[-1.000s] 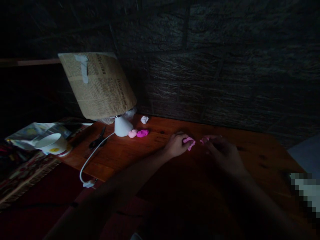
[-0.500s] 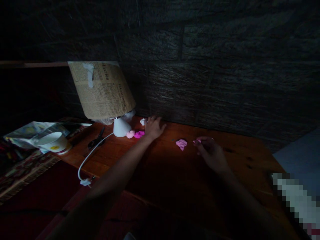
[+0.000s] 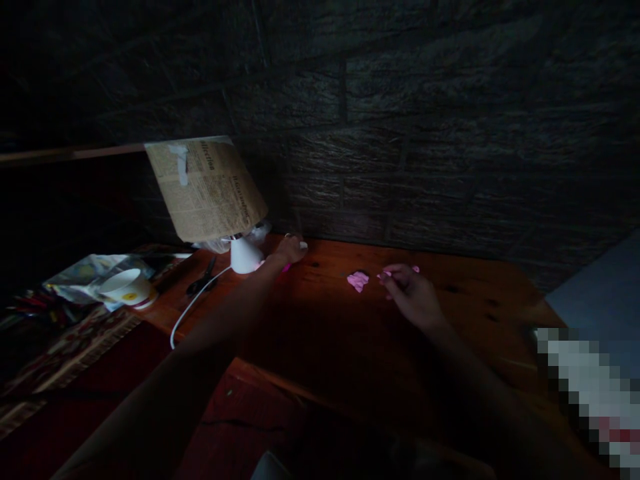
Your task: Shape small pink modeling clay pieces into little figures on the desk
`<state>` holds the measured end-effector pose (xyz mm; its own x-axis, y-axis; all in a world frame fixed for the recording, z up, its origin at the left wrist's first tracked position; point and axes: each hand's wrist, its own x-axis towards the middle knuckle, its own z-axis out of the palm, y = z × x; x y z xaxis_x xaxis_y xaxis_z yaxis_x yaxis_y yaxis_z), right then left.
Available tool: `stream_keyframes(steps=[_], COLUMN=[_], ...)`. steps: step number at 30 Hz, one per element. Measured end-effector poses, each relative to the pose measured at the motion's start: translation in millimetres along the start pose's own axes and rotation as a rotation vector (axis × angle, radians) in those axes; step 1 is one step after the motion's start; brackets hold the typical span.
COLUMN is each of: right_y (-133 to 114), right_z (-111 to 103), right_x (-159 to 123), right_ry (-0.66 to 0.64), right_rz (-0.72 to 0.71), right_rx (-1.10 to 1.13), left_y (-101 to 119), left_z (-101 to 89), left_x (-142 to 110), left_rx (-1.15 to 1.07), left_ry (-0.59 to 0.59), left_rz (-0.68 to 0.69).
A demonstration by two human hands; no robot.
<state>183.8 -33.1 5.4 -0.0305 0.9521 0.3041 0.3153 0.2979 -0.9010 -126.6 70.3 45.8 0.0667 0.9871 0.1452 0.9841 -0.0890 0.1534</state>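
My left hand (image 3: 289, 249) is closed at the back of the wooden table, beside the lamp base. A small white clay-like lump (image 3: 303, 245) shows at its fingers, partly covered. Under my left wrist, a bright magenta lump (image 3: 287, 267) and a pale pink lump (image 3: 260, 265) are mostly hidden. My right hand (image 3: 413, 293) pinches a small pink clay-like piece (image 3: 384, 275) between thumb and fingers. Left of it, a larger crinkled pink lump (image 3: 358, 281) lies on the tabletop. Another pink bit (image 3: 416, 269) shows just behind my right hand.
A lamp (image 3: 207, 190) with a newsprint shade stands at the left, its white cord (image 3: 183, 317) running over the table edge. Scissors (image 3: 203, 280), a paper cup (image 3: 129, 288) and a plastic bag (image 3: 83, 273) are further left. A dark brick wall (image 3: 375, 153) rises behind.
My left hand let go of the larger pink lump, reached left to the back of the table and closed on the white lump. My right hand keeps its pink piece.
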Motion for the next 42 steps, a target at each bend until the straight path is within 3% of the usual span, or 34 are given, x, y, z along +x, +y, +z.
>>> stream_keyframes(steps=[5, 8, 12, 14, 17, 21, 23, 25, 29, 31, 38, 42], right_y=[8, 10, 9, 8, 4, 1, 1, 1, -2, -4, -1, -3], right_z=[-3, -4, -6, -5, -3, -2, -5, -8, -8, -5, 4, 6], right_x=[1, 2, 2, 1, -1, -3, -3, -4, -6, -9, -9, -10], right_ry=[0.036, 0.050, 0.040, 0.026, -0.026, -0.106, -0.100, -0.061, -0.104, -0.123, -0.167, -0.198], right_rz=[0.009, 0.015, 0.038, 0.031, 0.050, 0.087, 0.111, 0.142, 0.264, 0.293, 0.304, 0.320], right_rx=[0.028, 0.043, -0.017, -0.040, 0.003, 0.072, 0.057, 0.015, 0.093, 0.162, 0.406, 0.489], left_y=[21, 23, 14, 16, 44, 108, 133, 146, 140, 132, 123, 121], left_z=[0.4, 1.3, 2.0, 3.1, 8.3, 21.4, 29.9, 39.4, 55.0, 57.7, 52.6, 60.0], left_x=[-35, -61, -83, -88, -94, -96, -93, -89, -85, -85, -88, -90], left_rx=[-0.086, -0.147, -0.127, -0.145, -0.266, -0.532, -0.650, -0.745, -0.894, -0.930, -0.825, -0.818], left_ry=[-0.066, -0.059, -0.088, -0.045, 0.089, 0.072, 0.021, 0.017, 0.090, 0.087, 0.096, 0.149], left_rz=[0.102, 0.188, 0.166, 0.147, 0.274, 0.619, 0.719, 0.710, 0.593, 0.603, 0.594, 0.564])
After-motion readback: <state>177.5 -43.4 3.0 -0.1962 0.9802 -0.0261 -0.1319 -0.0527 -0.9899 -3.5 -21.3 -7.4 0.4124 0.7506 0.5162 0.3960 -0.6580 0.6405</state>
